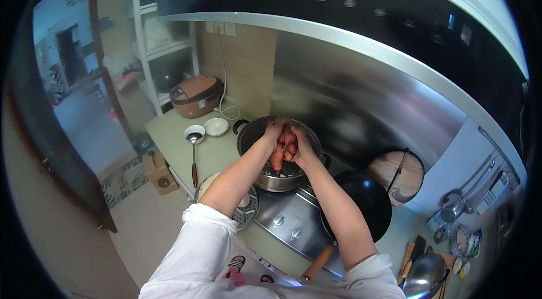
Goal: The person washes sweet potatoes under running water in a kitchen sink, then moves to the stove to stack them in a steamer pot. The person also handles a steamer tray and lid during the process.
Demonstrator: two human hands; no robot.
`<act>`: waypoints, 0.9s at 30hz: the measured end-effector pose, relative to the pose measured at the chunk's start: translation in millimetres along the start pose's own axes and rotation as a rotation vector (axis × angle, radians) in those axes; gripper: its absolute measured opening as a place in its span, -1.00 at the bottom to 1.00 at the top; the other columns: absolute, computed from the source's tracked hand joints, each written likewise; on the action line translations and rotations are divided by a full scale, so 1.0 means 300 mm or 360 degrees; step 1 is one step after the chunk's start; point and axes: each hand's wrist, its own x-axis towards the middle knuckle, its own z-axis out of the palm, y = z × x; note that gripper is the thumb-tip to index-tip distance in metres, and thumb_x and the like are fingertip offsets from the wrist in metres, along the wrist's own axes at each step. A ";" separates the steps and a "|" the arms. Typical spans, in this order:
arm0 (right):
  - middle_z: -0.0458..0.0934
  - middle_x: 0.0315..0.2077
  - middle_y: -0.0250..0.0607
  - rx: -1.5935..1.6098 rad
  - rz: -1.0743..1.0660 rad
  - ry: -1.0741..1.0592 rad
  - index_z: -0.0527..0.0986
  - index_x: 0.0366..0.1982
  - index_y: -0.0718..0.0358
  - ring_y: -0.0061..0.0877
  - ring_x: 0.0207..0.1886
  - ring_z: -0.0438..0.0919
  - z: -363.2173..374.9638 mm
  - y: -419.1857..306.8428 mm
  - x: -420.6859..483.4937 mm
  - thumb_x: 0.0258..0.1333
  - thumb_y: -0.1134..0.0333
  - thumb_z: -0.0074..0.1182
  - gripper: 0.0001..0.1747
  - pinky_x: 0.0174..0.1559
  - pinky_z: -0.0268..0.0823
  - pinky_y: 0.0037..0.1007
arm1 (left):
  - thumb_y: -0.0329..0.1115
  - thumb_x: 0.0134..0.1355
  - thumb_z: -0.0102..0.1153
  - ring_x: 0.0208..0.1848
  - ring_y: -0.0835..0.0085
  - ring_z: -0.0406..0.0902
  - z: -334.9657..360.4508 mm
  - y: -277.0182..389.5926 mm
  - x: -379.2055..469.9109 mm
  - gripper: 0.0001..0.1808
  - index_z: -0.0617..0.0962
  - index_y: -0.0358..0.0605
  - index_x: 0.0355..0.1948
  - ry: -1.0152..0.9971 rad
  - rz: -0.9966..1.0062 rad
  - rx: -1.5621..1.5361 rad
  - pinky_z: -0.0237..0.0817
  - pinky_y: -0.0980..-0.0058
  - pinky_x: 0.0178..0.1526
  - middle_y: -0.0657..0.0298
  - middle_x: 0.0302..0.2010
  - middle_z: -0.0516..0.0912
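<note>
Several reddish sweet potatoes [278, 157] are bunched between my two hands above a steel steamer pot [277, 184] with black side handles. My left hand [275, 129] grips the bunch from the left, and my right hand [301, 146] holds it from the right. Below them, part of a perforated steamer tray shows inside the pot. The pot stands at the back left of the gas stove [284, 218]. The fingers are partly hidden by the sweet potatoes.
A black wok [360, 206] with a wooden handle sits right of the pot. Left are a perforated steamer rack [247, 210], a ladle [194, 163] in a white bowl, another white bowl [216, 127] and a rice cooker [197, 96]. A range hood [262, 22] hangs overhead.
</note>
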 end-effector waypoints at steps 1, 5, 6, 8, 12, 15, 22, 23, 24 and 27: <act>0.44 -0.23 -0.28 -0.0016 0.0084 0.0031 0.33 -0.03 -0.03 -0.53 -0.34 0.48 -0.017 0.027 0.034 0.12 0.04 0.06 -0.59 -0.38 0.41 -0.41 | -0.12 0.18 0.09 -0.36 0.26 0.56 -0.034 -0.032 0.038 -0.68 0.54 -0.18 -0.22 -0.0084 -0.0115 -0.0057 0.44 0.20 -0.30 0.11 -0.34 0.61; 0.42 -0.14 -0.23 -0.0042 0.0553 0.0049 0.31 0.02 -0.03 -0.32 -0.14 0.48 -0.080 0.113 0.141 0.06 -0.04 0.06 -0.48 -0.20 0.40 -0.05 | -0.07 0.22 0.06 -0.29 0.24 0.62 -0.167 -0.136 0.173 -0.63 0.55 -0.16 -0.15 -0.0210 -0.0574 0.0068 0.47 0.25 -0.16 0.07 -0.23 0.65; 0.42 -0.11 -0.20 -0.0089 0.0633 0.0089 0.31 0.02 -0.06 -0.24 -0.08 0.44 -0.096 0.127 0.162 -0.01 -0.08 0.09 -0.43 -0.16 0.32 0.13 | -0.05 0.22 0.06 -0.22 0.23 0.62 -0.183 -0.148 0.196 -0.61 0.56 -0.12 -0.10 -0.0204 -0.0615 0.0259 0.44 0.18 -0.07 0.09 -0.19 0.66; 0.39 -0.07 -0.20 -0.0240 0.0635 0.0131 0.31 0.02 -0.08 -0.22 -0.01 0.39 -0.132 0.140 0.192 -0.02 -0.06 0.09 -0.45 -0.12 0.29 0.14 | -0.03 0.22 0.05 -0.18 0.23 0.61 -0.213 -0.173 0.228 -0.61 0.56 -0.09 -0.10 -0.0266 -0.0737 0.0378 0.42 0.18 -0.03 0.09 -0.19 0.66; 0.46 -0.44 -0.20 -0.0534 0.0615 0.0110 0.32 -0.01 -0.09 -0.43 -0.54 0.42 -0.166 0.133 0.205 -0.05 0.05 0.13 -0.48 -0.54 0.31 -0.25 | 0.01 0.19 0.08 -0.04 0.21 0.55 -0.216 -0.126 0.198 -0.56 0.51 -0.01 -0.01 -0.0527 -0.1040 0.0457 0.36 0.11 0.04 0.08 -0.07 0.60; 0.39 -0.72 -0.30 -0.0787 0.0493 0.0046 0.36 -0.07 0.12 -0.62 -0.87 0.19 -0.131 0.135 0.170 -0.08 0.15 0.15 -0.51 -0.82 -0.01 -0.55 | 0.02 0.16 0.11 0.04 0.19 0.49 -0.236 -0.083 0.206 -0.51 0.48 0.01 0.04 -0.0583 -0.1114 0.0876 0.31 0.00 0.06 0.08 0.04 0.53; 0.51 -0.38 -0.09 -0.2058 0.0350 0.0235 0.41 -0.06 0.18 -0.38 -0.34 0.49 -0.116 0.125 0.149 -0.19 0.08 0.21 -0.40 -0.41 0.36 -0.32 | -0.05 0.07 0.23 0.04 0.13 0.48 -0.290 0.000 0.289 -0.40 0.43 0.02 0.13 -0.0824 -0.1018 0.1156 0.34 -0.16 -0.06 0.09 0.04 0.50; 0.49 -0.25 -0.02 -0.2408 0.0280 0.0312 0.41 -0.02 0.14 -0.28 -0.14 0.45 -0.141 0.145 0.159 -0.22 0.06 0.23 -0.35 -0.23 0.37 -0.21 | -0.06 0.06 0.23 0.02 0.10 0.50 -0.301 -0.011 0.311 -0.39 0.42 0.03 0.15 -0.0848 -0.0961 0.1230 0.36 -0.19 -0.11 0.09 0.03 0.51; 0.47 -0.12 0.04 -0.2758 0.0207 0.0385 0.41 0.02 0.10 -0.17 0.06 0.42 -0.145 0.151 0.160 -0.24 0.04 0.25 -0.30 -0.05 0.38 -0.11 | -0.08 0.06 0.24 -0.10 0.08 0.57 -0.314 -0.021 0.331 -0.38 0.43 -0.12 0.12 -0.0916 -0.0886 0.1255 0.49 -0.01 -0.29 0.03 -0.06 0.56; 0.18 0.20 0.09 -0.2556 0.0517 0.0630 0.37 0.13 -0.06 0.02 0.33 0.00 -0.158 0.142 0.131 -0.34 -0.05 0.32 -0.15 0.24 0.03 0.12 | -0.11 0.05 0.26 -0.28 0.12 0.62 -0.331 -0.067 0.397 -0.26 0.30 -0.25 0.19 -0.1014 -0.0474 0.1698 0.51 0.20 -0.50 -0.05 -0.18 0.59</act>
